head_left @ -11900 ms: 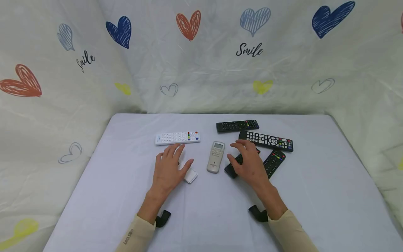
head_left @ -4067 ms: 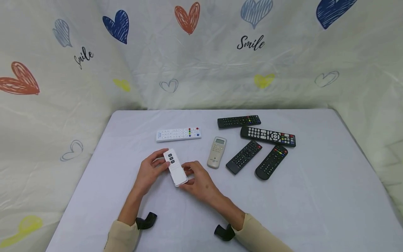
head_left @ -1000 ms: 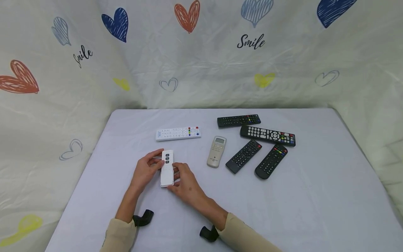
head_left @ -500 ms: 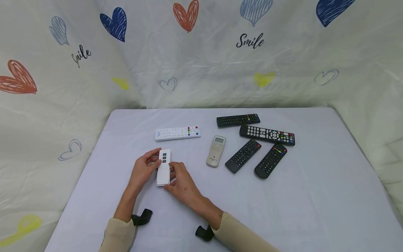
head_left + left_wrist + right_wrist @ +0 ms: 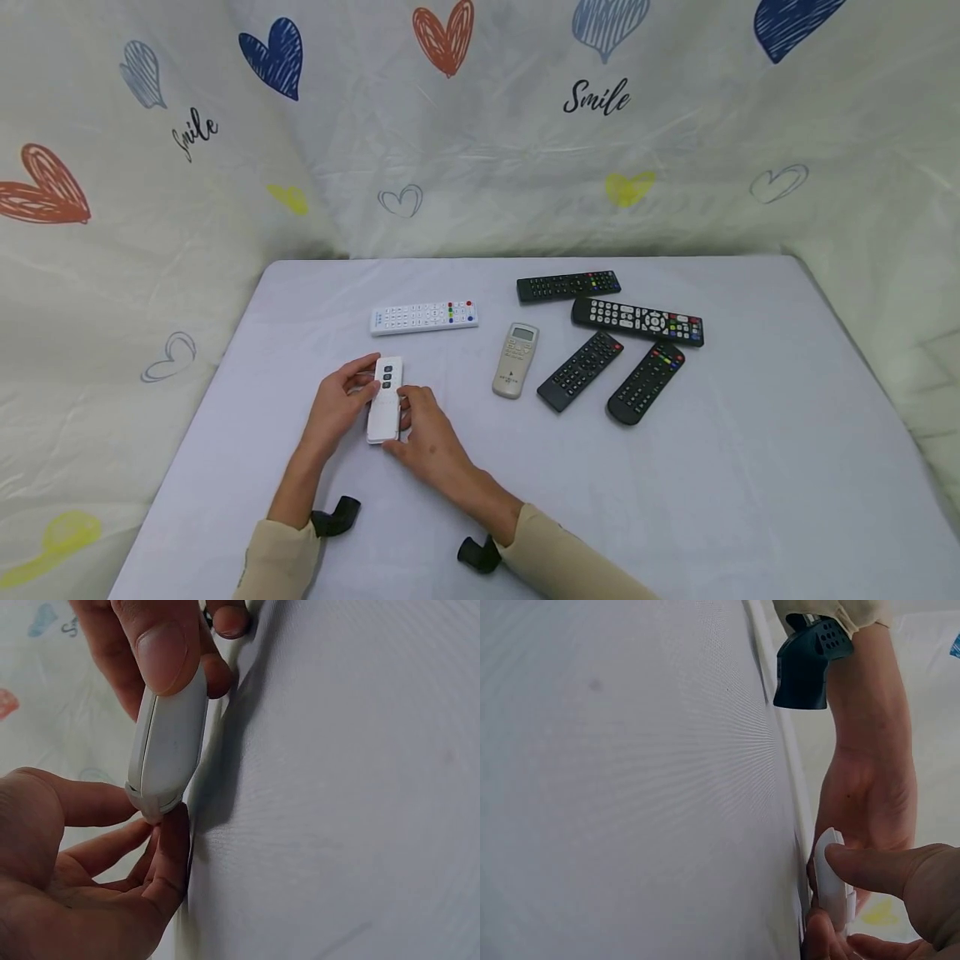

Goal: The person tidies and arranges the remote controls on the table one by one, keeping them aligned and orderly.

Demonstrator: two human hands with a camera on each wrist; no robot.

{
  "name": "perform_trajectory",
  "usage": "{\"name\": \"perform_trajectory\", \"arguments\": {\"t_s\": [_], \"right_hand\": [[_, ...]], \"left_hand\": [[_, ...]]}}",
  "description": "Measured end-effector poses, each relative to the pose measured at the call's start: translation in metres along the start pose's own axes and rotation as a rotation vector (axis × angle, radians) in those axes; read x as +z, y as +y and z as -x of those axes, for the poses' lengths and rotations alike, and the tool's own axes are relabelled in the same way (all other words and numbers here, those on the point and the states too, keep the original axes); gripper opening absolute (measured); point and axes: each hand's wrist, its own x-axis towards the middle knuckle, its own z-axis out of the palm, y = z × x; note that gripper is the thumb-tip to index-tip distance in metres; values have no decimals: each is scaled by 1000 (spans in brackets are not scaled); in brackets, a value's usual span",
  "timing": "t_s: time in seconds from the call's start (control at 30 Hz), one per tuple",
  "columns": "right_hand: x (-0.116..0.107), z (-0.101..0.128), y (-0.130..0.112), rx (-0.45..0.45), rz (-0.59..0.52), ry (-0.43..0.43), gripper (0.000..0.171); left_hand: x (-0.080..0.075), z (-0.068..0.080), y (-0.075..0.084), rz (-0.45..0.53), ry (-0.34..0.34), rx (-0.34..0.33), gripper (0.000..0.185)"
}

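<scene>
A slim white remote control with a few dark buttons near its far end is held between both hands, close over the table. My left hand grips its far left side, thumb on the face edge. My right hand pinches its near right part, with the thumb at the near end. In the left wrist view, the right thumb presses against the rounded end of the white remote, while the left hand's fingers hold the opposite edge. The right wrist view shows the right thumb on the remote.
On the white table, a white remote with coloured buttons lies behind the hands. A grey remote with a small screen lies to the right. Several black remotes lie farther right. A heart-printed sheet hangs behind.
Earlier both hands hovered open over the remotes. The small white remote was then gripped by both hands, turned from a leftward slant to nearly straight, and shifted left. The other remotes stay put.
</scene>
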Motion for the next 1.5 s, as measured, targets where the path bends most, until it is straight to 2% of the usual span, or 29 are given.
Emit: {"name": "perform_trajectory", "arguments": {"t_s": [0.57, 0.93, 1.5], "right_hand": [[12, -3, -9, -8, 140, 35, 76], [17, -4, -12, 2, 181, 37, 74], [21, -8, -14, -38, 242, 44, 72]], "left_hand": [[-8, 1, 3, -88, 7, -6, 52], [-7, 2, 4, -102, 20, 3, 51], [-11, 2, 3, -128, 41, -12, 52]]}}
